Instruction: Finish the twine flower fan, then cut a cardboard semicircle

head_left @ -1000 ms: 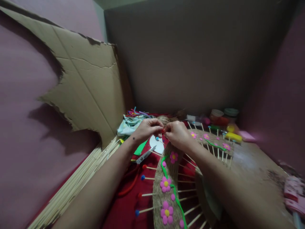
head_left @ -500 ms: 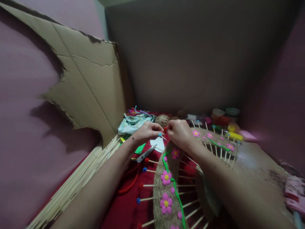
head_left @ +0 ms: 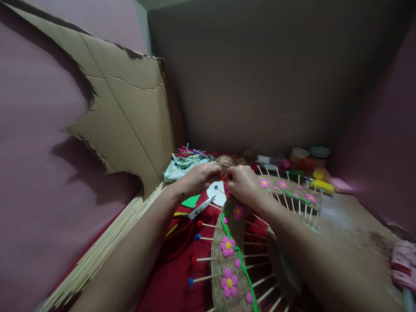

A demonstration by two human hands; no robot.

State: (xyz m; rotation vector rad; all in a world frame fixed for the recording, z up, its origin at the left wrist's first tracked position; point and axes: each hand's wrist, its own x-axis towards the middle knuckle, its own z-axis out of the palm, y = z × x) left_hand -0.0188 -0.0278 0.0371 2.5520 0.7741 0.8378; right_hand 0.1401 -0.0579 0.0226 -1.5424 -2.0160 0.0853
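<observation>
A small red ball (head_left: 224,178) shows between my two hands at the far bend of a curved, twine-wrapped band (head_left: 218,264). The fingers of my left hand (head_left: 205,174) are pinched together at the ball's left side. My right hand (head_left: 242,183) is closed against its other side, above the band, hiding part of it. Pink flowers (head_left: 229,282) and a green strip (head_left: 244,265) decorate the band. Thin sticks poke out along both its edges. Several outer ones carry red or blue balls, among them a blue ball (head_left: 198,237) on the left.
Scissors (head_left: 202,208) lie half open beside a white paper piece (head_left: 215,196) on red cloth (head_left: 162,281). A bundle of thin sticks (head_left: 107,242) runs along the left wall beneath torn cardboard (head_left: 130,112). Behind are patterned cloth (head_left: 178,167), a twine ball (head_left: 225,162) and tubs (head_left: 320,152).
The view has shifted slightly. My left hand's fingers have curled in closer to my right hand around the red ball. The band has stayed in place.
</observation>
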